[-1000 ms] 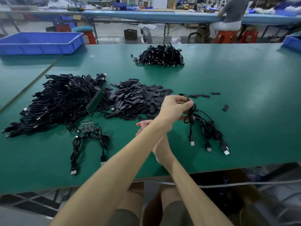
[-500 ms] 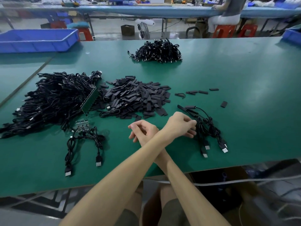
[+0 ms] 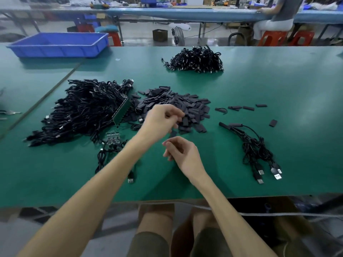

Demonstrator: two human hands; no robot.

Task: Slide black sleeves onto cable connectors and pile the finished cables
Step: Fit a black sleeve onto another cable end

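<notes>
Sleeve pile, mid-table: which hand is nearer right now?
Left. The left hand overlaps the near edge of the sleeve pile. The right hand sits short of it, closer to the person, and does not touch it.

One wide-angle camera is sitting at the person's head, facing forward and tilting down over the green bench (image 3: 278,93). It is hanging close above the forearms, with the left hand (image 3: 161,121) and right hand (image 3: 182,152) near mid-frame and the knees at the bottom edge. Far off, it is taking in a second bench (image 3: 185,13).
</notes>
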